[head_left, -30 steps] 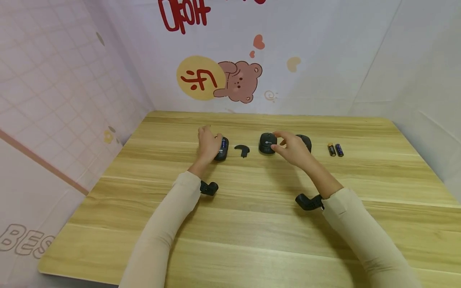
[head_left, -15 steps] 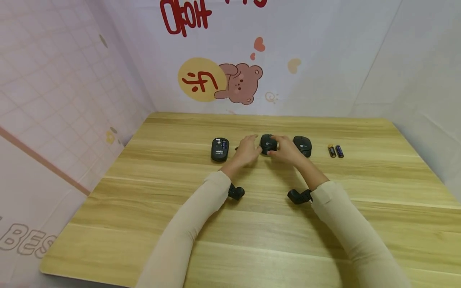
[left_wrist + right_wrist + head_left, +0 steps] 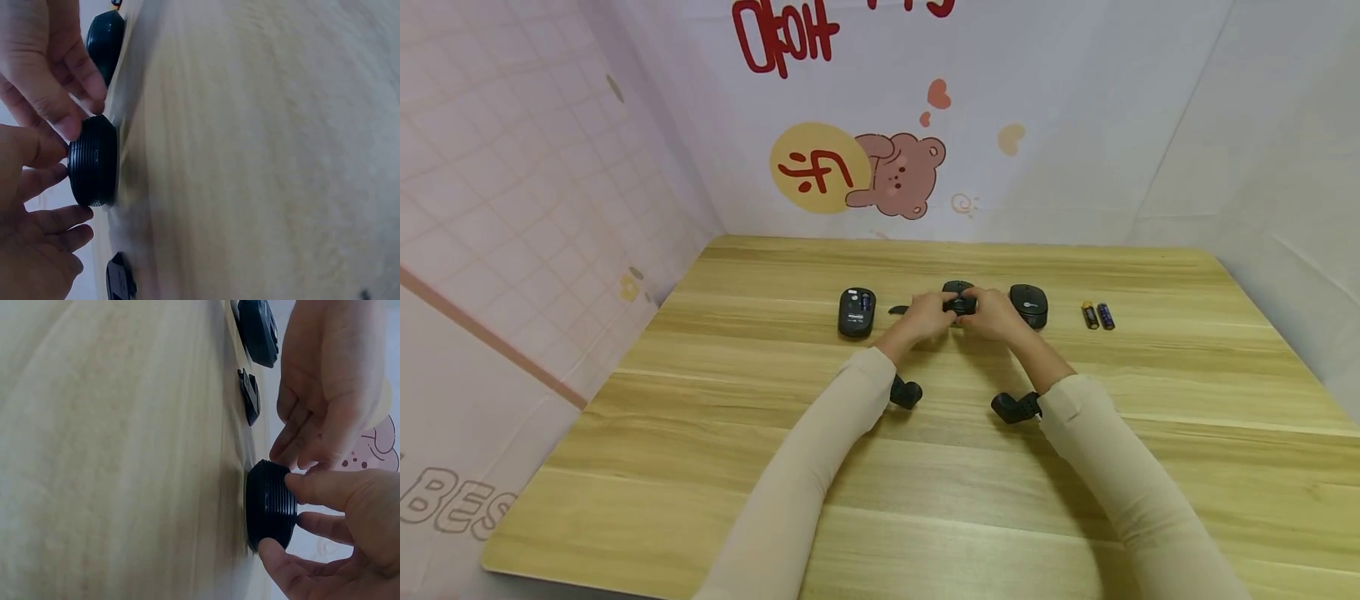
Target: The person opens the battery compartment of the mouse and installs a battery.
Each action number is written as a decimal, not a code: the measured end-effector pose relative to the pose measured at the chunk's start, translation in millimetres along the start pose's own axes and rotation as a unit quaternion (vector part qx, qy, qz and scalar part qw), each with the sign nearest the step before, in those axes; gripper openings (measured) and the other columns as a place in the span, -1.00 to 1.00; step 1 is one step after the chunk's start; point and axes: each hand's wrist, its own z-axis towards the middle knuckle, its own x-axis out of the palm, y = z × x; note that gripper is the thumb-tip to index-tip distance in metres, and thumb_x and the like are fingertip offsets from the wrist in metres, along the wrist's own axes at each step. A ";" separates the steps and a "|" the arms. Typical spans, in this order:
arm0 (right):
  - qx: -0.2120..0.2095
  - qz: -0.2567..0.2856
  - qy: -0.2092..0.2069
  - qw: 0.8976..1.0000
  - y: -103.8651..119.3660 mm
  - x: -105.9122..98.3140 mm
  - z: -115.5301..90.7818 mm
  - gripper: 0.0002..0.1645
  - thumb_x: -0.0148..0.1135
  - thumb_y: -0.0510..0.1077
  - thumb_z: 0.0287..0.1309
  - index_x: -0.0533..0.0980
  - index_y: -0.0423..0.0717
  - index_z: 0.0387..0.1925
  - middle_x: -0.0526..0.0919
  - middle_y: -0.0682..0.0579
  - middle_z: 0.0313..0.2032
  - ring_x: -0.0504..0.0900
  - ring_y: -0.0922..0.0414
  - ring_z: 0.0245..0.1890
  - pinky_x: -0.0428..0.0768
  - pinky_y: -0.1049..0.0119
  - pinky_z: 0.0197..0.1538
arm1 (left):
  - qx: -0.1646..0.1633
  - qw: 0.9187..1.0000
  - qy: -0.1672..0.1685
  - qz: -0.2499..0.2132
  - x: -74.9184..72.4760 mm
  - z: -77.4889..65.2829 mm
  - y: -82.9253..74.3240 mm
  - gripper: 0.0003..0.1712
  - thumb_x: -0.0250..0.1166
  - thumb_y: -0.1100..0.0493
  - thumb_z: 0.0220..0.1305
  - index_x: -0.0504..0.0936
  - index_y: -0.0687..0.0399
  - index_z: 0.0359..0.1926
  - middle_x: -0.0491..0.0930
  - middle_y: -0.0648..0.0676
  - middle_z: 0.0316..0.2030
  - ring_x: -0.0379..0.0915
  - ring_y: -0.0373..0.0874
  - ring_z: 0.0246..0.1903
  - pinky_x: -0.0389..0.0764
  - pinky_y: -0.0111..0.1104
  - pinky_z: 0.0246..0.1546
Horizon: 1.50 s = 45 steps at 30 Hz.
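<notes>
A black computer mouse [image 3: 957, 287] sits in the middle of the row on the wooden table, with both hands at it. My right hand [image 3: 992, 314] holds it by the right side, thumb and fingers spread around its ribbed edge in the right wrist view. My left hand [image 3: 928, 317] grips the same mouse [image 3: 94, 161] from the left, fingertips bent against its edge. The hands partly hide its top and front. A loose black battery cover [image 3: 249, 397] lies just left of the mouse, mostly behind my left hand in the head view.
Further left lies an upturned mouse [image 3: 857, 312] with its battery compartment exposed and a blue battery in it. To the right stands another black mouse [image 3: 1028, 305]. Two batteries [image 3: 1098, 316] lie beyond it. A printed cloth wall [image 3: 1075, 125] rises behind the table.
My left hand has moved right from the upturned mouse, past the loose cover, to the middle mouse. My right hand has shifted slightly left and closed in on that mouse.
</notes>
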 end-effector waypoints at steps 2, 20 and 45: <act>0.010 0.002 0.001 1.000 -0.3 1.9 0.1 -0.29 0.25 -0.19 0.18 0.24 -0.37 0.29 0.40 -0.39 0.15 0.41 -0.27 0.12 0.45 -0.10 0.13 | -0.006 1.000 -0.001 0.001 0.3 0.4 -0.3 -0.49 0.02 0.20 0.41 0.32 0.05 0.36 0.43 0.15 0.21 0.38 0.02 0.10 0.05 -0.10 0.37; 0.037 0.025 -0.032 0.999 -7.3 14.9 6.8 -0.14 0.23 -0.41 0.02 0.11 -0.35 0.35 0.40 -0.45 0.11 0.43 -0.26 0.08 0.45 -0.04 0.12 | 0.002 1.000 -0.010 -0.001 0.9 -2.5 -0.5 -0.42 0.07 0.34 0.31 0.32 0.08 0.35 0.37 0.15 0.26 0.18 0.07 0.26 0.21 -0.15 0.30; -0.027 0.111 -0.095 0.989 14.5 -20.5 -15.2 -0.42 0.16 -0.24 0.26 0.31 -0.30 0.28 0.50 -0.35 0.03 0.56 -0.19 -0.02 0.62 -0.01 -0.12 | 0.009 0.985 -0.173 0.012 -21.9 -18.3 -16.5 -0.50 0.27 0.20 0.26 0.47 0.02 0.23 0.49 0.14 0.02 0.43 -0.04 0.00 0.55 -0.24 -0.05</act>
